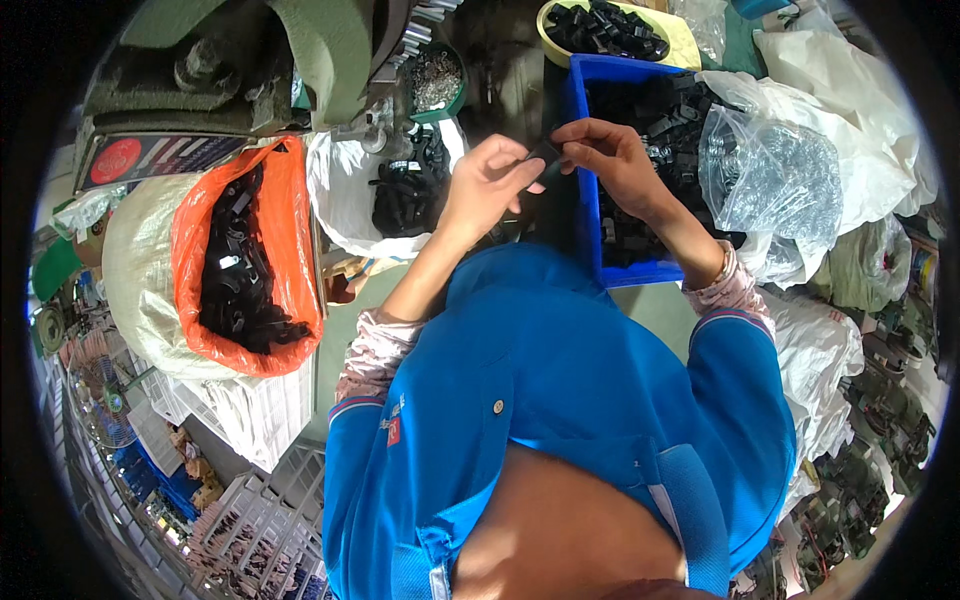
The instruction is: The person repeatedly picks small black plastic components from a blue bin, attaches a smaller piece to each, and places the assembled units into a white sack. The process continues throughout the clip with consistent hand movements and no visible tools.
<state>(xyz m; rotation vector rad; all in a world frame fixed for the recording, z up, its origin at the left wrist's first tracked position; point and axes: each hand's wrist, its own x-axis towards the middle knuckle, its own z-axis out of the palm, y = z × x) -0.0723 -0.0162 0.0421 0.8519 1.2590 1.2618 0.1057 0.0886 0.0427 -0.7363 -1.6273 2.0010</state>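
Observation:
Between my two hands is a small black part (543,154), too small and dark to name more exactly. My left hand (488,182) pinches its left side with thumb and fingers. At its right side, the fingertips of my right hand (612,160) are closed on it too. Just right of my right hand stands a blue crate (592,220) full of black plastic parts (680,130). Left of my left hand, a white bag (345,215) holds more black parts (405,190).
A sack with an orange liner (302,230), filled with black parts, stands at the left. A green machine (210,70) rises behind it. Farther back are a green container (455,105) of small metal pieces and a yellow tub (685,42). Clear plastic (775,180) overhangs the crate's right side.

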